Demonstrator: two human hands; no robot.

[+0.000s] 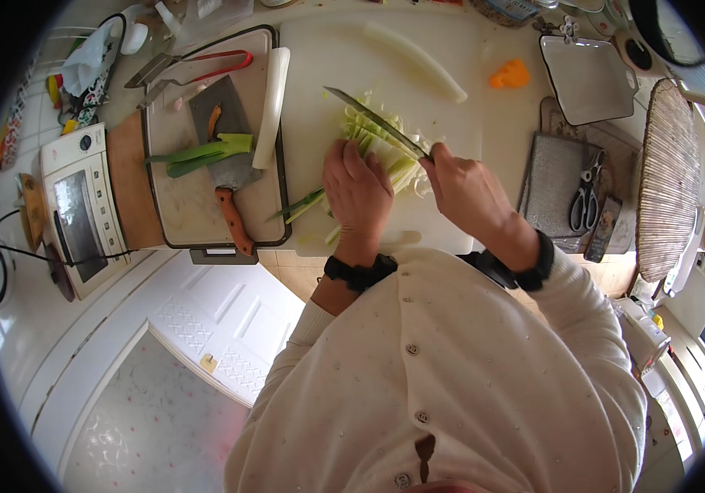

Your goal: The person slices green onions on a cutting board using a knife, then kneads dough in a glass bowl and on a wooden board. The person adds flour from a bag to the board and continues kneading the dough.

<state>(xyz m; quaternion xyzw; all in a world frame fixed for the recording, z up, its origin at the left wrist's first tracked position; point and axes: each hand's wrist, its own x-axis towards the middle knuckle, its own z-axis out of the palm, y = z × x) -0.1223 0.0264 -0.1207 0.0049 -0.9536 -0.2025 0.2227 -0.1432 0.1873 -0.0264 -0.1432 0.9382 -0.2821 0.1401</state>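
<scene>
My right hand (472, 194) grips a kitchen knife (383, 123), its blade pointing up and to the left across the cut leek. Fingers bent, my left hand (357, 188) presses the bundle of leek strips (399, 172) against a white cutting board (328, 68). Fine pale-green shreds (377, 126) lie at the far end of the bundle, around the blade. Green leaf ends (306, 202) stick out to the left, below my left hand. Farther back on the board lies a whole white leek stalk (417, 58). My left palm hides part of the bundle.
At left, a second board (198, 212) carries a cleaver (223, 166), a green leek piece (211, 153), a white stalk (272, 108) and red-handled tongs (217, 61). An orange lump (509, 74), a tray (590, 80) and scissors (585, 197) lie at right. A toaster oven (84, 209) stands far left.
</scene>
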